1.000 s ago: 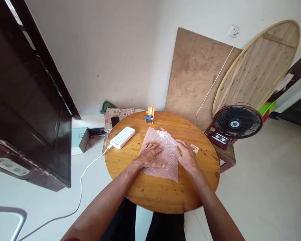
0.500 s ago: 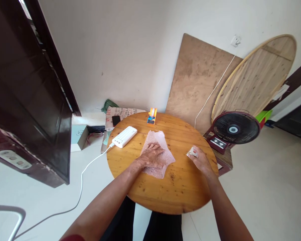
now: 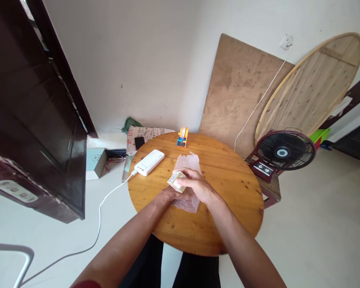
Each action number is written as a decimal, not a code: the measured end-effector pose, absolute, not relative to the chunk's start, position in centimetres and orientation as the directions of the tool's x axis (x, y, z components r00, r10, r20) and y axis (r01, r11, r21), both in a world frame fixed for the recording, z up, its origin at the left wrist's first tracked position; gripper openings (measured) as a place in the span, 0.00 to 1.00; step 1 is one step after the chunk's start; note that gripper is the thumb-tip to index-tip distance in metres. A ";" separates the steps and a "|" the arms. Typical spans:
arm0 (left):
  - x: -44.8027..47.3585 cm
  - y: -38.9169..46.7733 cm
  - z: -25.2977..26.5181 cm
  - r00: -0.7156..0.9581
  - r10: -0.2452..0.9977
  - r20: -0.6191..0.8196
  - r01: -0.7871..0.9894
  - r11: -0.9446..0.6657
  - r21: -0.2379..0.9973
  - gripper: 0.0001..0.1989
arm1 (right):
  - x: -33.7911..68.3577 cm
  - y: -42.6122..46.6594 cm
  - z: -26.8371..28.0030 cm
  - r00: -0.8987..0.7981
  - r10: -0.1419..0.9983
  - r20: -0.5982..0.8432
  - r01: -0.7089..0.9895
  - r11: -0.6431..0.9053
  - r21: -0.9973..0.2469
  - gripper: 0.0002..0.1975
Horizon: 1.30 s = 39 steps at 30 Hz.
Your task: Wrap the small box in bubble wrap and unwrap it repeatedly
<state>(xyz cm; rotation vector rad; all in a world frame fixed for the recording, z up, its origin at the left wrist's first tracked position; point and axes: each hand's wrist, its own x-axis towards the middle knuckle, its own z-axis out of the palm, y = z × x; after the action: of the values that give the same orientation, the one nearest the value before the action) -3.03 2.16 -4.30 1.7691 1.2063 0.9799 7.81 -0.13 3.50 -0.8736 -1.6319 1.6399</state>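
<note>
A small cream-white box [image 3: 177,182] is in my right hand [image 3: 198,185], closed around it with the thumb on its near face. Right below, my left hand [image 3: 183,195] lies on a sheet of pinkish bubble wrap [image 3: 188,206]. The box and my right hand cover most of its fingers; its visible part looks flat. The bubble wrap rests on the round wooden table [image 3: 225,176], its far edge showing beyond my hands. Whether the box touches my left hand I cannot tell.
A white power bank [image 3: 150,162] with a plugged-in cable [image 3: 108,196] lies on the table's left side. An orange-and-blue tape dispenser [image 3: 182,138] stands at the far edge. Beyond the table's right side is a dark fan [image 3: 283,153]; boards [image 3: 243,88] lean on the wall.
My right hand has carried the small box leftward from the table's right side to above my left hand. The left hand stays on the bubble wrap, whose right part is now covered or folded.
</note>
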 end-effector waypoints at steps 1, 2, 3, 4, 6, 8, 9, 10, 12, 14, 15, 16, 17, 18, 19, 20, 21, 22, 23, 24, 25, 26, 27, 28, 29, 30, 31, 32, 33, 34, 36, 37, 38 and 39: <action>-3.0 2.1 -4.2 0.278 0.944 0.177 0.373 -0.276 0.886 0.20 | 7.3 0.2 2.8 -0.529 0.848 -0.027 0.036 -0.010 -0.999 0.18; -3.0 2.1 -4.1 0.312 0.931 0.189 0.396 -0.308 0.865 0.20 | 7.2 0.6 2.2 -0.485 0.874 -0.040 0.059 -0.013 -0.998 0.18; -3.0 2.1 -4.1 0.356 0.912 0.202 0.427 -0.351 0.833 0.22 | 7.4 1.1 1.6 -0.435 0.899 -0.046 0.072 -0.016 -0.997 0.17; -3.1 2.1 -4.1 0.388 0.897 0.211 0.444 -0.382 0.810 0.26 | 8.0 1.5 1.2 -0.390 0.919 -0.048 0.073 -0.021 -0.997 0.17; -3.2 2.2 -4.2 0.438 0.871 0.223 0.470 -0.433 0.769 0.36 | 9.9 2.2 0.5 -0.326 0.944 -0.051 0.046 -0.038 -0.998 0.16; -3.4 2.3 -4.4 0.488 0.845 0.222 0.516 -0.484 0.707 0.41 | 12.0 2.6 0.4 -0.297 0.953 -0.066 0.022 -0.062 -0.998 0.16; -3.5 2.4 -4.5 0.506 0.835 0.217 0.536 -0.501 0.680 0.43 | 12.9 2.7 0.4 -0.282 0.957 -0.075 0.019 -0.073 -0.997 0.16; -3.6 2.6 -4.6 0.514 0.832 0.208 0.540 -0.502 0.676 0.43 | 13.7 2.8 0.4 -0.267 0.960 -0.080 0.022 -0.077 -0.997 0.17; -4.0 2.9 -4.7 0.489 0.852 0.186 0.507 -0.451 0.734 0.42 | 14.6 2.7 0.3 -0.249 0.965 -0.085 0.055 -0.073 -0.996 0.19; -4.4 3.3 -4.8 0.428 0.889 0.162 0.439 -0.362 0.822 0.41 | 14.8 2.6 -0.2 -0.256 0.963 -0.082 0.126 -0.051 -0.991 0.21; -4.7 3.5 -4.7 0.405 0.901 0.154 0.412 -0.330 0.849 0.40 | 14.6 2.5 -0.5 -0.263 0.962 -0.077 0.173 -0.032 -0.984 0.22; -4.8 3.6 -4.7 0.390 0.908 0.152 0.394 -0.313 0.864 0.38 | 14.4 2.3 -0.8 -0.268 0.961 -0.066 0.217 -0.007 -0.976 0.23; -5.0 3.7 -4.6 0.383 0.910 0.156 0.379 -0.309 0.872 0.36 | 14.0 2.2 -1.1 -0.269 0.962 -0.043 0.255 0.028 -0.967 0.25; -5.1 3.7 -4.5 0.382 0.910 0.162 0.361 -0.308 0.881 0.34 | 13.7 2.0 -1.3 -0.270 0.963 -0.007 0.287 0.074 -0.955 0.26; -5.1 3.7 -4.4 0.380 0.910 0.166 0.345 -0.306 0.887 0.32 | 13.3 1.7 -1.4 -0.276 0.960 0.037 0.315 0.127 -0.940 0.26; -5.1 3.7 -4.3 0.376 0.911 0.169 0.335 -0.304 0.892 0.30 | 13.0 1.3 -1.3 -0.289 0.954 0.082 0.341 0.183 -0.922 0.26; -5.1 3.7 -4.3 0.371 0.913 0.170 0.332 -0.301 0.894 0.30 | 12.8 0.8 -1.0 -0.311 0.942 0.125 0.367 0.240 -0.899 0.26; -5.0 3.7 -4.3 0.366 0.916 0.166 0.325 -0.293 0.899 0.30 | 12.6 0.2 -0.5 -0.343 0.926 0.160 0.393 0.296 -0.870 0.25; -5.0 3.7 -4.4 0.363 0.918 0.156 0.307 -0.276 0.911 0.31 | 12.4 -0.4 0.0 -0.380 0.907 0.183 0.419 0.345 -0.840 0.25; -5.0 3.7 -4.5 0.364 0.921 0.143 0.274 -0.252 0.928 0.33 | 12.3 -0.9 0.7 -0.424 0.885 0.191 0.442 0.387 -0.809 0.25; -5.0 3.8 -4.6 0.369 0.920 0.130 0.227 -0.225 0.947 0.34 | 12.3 -1.3 1.3 -0.474 0.861 0.185 0.461 0.422 -0.781 0.24; -5.1 3.8 -4.7 0.378 0.918 0.121 0.170 -0.197 0.966 0.35 | 12.2 -1.7 1.9 -0.528 0.835 0.157 0.478 0.445 -0.757 0.22; -5.1 3.9 -4.8 0.389 0.914 0.113 0.111 -0.168 0.979 0.36 | 12.1 -1.8 2.4 -0.574 0.811 0.117 0.496 0.458 -0.738 0.19; -5.2 3.9 -4.8 0.398 0.911 0.105 0.063 -0.142 0.988 0.37 | 12.1 -1.8 2.7 -0.608 0.791 0.073 0.514 0.462 -0.723 0.16; -5.2 3.9 -4.8 0.402 0.911 0.097 0.036 -0.122 0.992 0.37 | 12.1 -1.6 3.0 -0.627 0.778 0.035 0.533 0.462 -0.709 0.13; -5.2 3.9 -4.8 0.399 0.913 0.088 0.023 -0.106 0.994 0.37 | 12.1 -1.3 3.1 -0.630 0.777 0.011 0.551 0.456 -0.699 0.10; -5.2 3.9 -4.7 0.393 0.916 0.078 0.020 -0.093 0.995 0.36 | 12.1 -0.9 3.1 -0.619 0.785 -0.004 0.566 0.443 -0.695 0.09; -5.2 3.8 -4.6 0.384 0.921 0.070 0.022 -0.085 0.996 0.35 | 12.2 -0.5 3.0 -0.596 0.803 -0.015 0.582 0.419 -0.697 0.08; -5.3 3.8 -4.5 0.377 0.924 0.068 0.023 -0.083 0.996 0.34 | 12.4 0.0 2.8 -0.554 0.832 -0.025 0.603 0.380 -0.701 0.08; -5.3 3.7 -4.3 0.376 0.924 0.071 0.023 -0.086 0.996 0.33 | 12.6 0.5 2.6 -0.496 0.867 -0.034 0.631 0.334 -0.700 0.07; -5.3 3.6 -4.2 0.388 0.918 0.079 0.018 -0.094 0.995 0.33 | 12.9 1.2 2.2 -0.361 0.932 -0.030 0.692 0.246 -0.678 0.07; -5.3 3.6 -4.1 0.393 0.916 0.082 0.017 -0.096 0.995 0.33 | 12.9 1.5 1.9 -0.312 0.950 -0.007 0.713 0.229 -0.662 0.08; -5.4 3.6 -4.2 0.392 0.916 0.081 0.019 -0.096 0.995 0.34 | 12.9 1.6 1.6 -0.294 0.956 0.022 0.724 0.237 -0.648 0.10; -5.4 3.6 -4.2 0.384 0.920 0.077 0.024 -0.093 0.995 0.34 | 12.8 1.7 1.4 -0.307 0.951 0.045 0.717 0.262 -0.645 0.13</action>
<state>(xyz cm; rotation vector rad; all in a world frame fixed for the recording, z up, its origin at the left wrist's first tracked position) -5.43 3.58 -4.21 1.4635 0.9000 0.9528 12.82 1.70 1.35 -1.5109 -2.1125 0.7351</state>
